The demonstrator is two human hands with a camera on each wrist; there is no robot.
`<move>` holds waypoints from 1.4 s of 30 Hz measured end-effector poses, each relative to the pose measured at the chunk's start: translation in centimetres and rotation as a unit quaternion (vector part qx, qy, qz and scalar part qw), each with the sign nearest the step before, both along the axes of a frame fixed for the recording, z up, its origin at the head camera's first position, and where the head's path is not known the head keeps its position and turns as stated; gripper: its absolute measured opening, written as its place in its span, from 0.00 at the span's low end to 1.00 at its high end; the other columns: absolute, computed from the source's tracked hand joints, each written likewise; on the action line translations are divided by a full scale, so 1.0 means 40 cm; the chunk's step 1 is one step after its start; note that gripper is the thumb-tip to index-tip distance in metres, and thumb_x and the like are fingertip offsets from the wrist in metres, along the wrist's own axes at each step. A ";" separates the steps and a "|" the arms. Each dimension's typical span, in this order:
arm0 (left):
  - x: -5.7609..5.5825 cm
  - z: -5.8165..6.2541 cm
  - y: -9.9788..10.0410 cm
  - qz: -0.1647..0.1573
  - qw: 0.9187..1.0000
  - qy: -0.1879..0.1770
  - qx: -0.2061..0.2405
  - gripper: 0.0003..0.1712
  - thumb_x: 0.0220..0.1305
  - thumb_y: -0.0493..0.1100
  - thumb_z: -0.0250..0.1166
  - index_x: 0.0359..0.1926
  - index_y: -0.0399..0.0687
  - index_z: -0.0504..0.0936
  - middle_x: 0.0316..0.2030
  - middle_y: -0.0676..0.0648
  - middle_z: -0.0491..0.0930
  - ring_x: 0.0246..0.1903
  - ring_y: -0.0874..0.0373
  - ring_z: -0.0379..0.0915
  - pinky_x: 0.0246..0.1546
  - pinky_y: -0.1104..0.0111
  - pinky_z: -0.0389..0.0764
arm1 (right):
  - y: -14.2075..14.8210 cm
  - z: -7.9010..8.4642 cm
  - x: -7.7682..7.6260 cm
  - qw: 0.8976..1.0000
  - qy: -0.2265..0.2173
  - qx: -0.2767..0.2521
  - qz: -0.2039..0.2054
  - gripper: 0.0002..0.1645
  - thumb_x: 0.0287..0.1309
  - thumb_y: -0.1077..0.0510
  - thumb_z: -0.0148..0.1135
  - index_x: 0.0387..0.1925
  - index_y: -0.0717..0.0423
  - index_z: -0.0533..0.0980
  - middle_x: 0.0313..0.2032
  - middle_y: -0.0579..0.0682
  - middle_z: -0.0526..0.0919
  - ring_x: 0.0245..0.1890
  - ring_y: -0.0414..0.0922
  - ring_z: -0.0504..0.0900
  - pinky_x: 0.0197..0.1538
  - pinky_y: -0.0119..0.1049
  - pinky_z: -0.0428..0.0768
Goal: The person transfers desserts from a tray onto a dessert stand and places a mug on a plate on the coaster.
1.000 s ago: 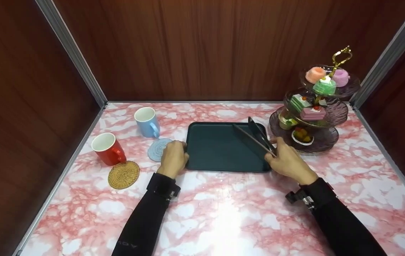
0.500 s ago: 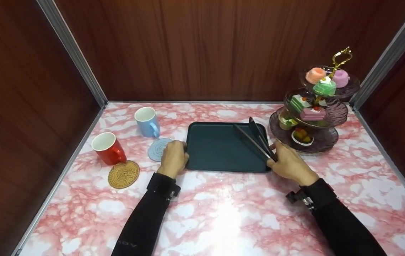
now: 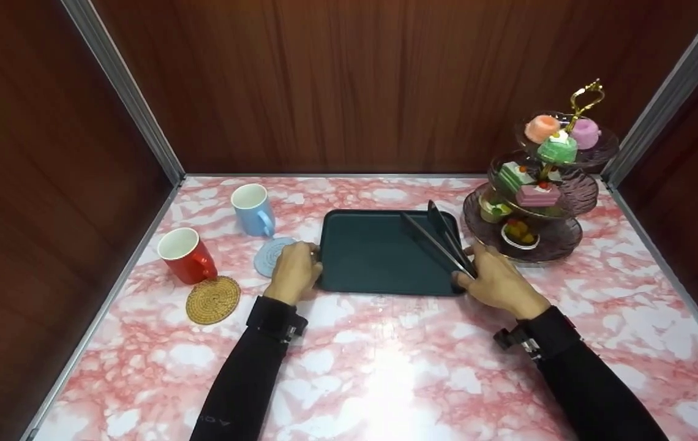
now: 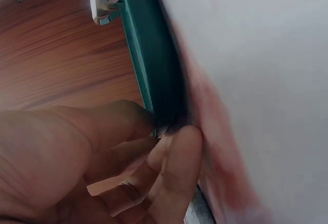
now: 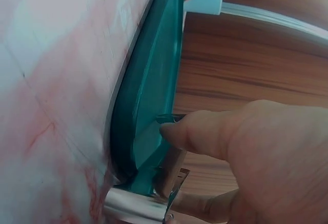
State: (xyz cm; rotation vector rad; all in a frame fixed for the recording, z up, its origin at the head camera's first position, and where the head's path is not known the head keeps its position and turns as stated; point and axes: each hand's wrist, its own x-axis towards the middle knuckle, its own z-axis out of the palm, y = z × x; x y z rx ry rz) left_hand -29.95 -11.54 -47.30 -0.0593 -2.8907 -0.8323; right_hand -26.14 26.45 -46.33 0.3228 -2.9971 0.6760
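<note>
A dark green rectangular tray (image 3: 373, 254) lies flat on the table. My left hand (image 3: 292, 274) is at its left edge. In the left wrist view, the thumb and curled fingers (image 4: 184, 147) close around the end of the tray rim (image 4: 159, 49). My right hand (image 3: 499, 283), at the tray's right edge, holds a pair of tongs (image 3: 441, 247). Their two spread arms slant over the tray's right part, tips pointing away from me. The right wrist view shows the tongs' shiny metal end (image 5: 136, 206) below the thumb (image 5: 184, 131).
A three-tier glass stand (image 3: 560, 236) with cakes and fruit stands at right, near the right hand. On the left are a blue mug (image 3: 254, 217), a red mug (image 3: 187, 260), a blue coaster (image 3: 268, 260) and a tan coaster (image 3: 214, 300). Wood panels (image 3: 337, 86) enclose the table.
The left hand has shifted slightly left at the tray edge. The right fingers have adjusted a little on the tongs, which stay over the tray.
</note>
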 end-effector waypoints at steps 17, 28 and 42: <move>0.013 0.024 -0.106 0.021 0.999 0.044 -0.004 0.17 0.49 0.42 0.66 0.44 0.49 0.83 0.35 0.47 0.81 0.37 0.52 0.76 0.38 0.59 0.76 | -0.004 0.012 -0.005 0.992 0.125 -0.023 0.001 0.34 0.53 0.43 0.61 0.57 0.55 0.67 0.47 0.55 0.71 0.44 0.50 0.73 0.47 0.46 0.72; 0.033 0.004 -0.167 0.040 0.998 -0.005 -0.043 0.20 0.49 0.43 0.67 0.47 0.52 0.82 0.46 0.43 0.73 0.50 0.43 0.69 0.42 0.50 0.75 | -0.023 0.015 -0.008 0.980 0.195 -0.015 0.032 0.35 0.51 0.42 0.62 0.62 0.41 0.67 0.56 0.49 0.70 0.49 0.47 0.72 0.47 0.49 0.70; 0.053 0.004 -0.194 0.014 0.998 -0.012 -0.064 0.16 0.50 0.46 0.67 0.43 0.52 0.83 0.39 0.47 0.73 0.44 0.47 0.70 0.40 0.54 0.73 | -0.060 0.018 0.003 0.973 0.211 -0.001 0.094 0.37 0.51 0.39 0.62 0.63 0.31 0.63 0.63 0.47 0.66 0.63 0.50 0.64 0.55 0.57 0.65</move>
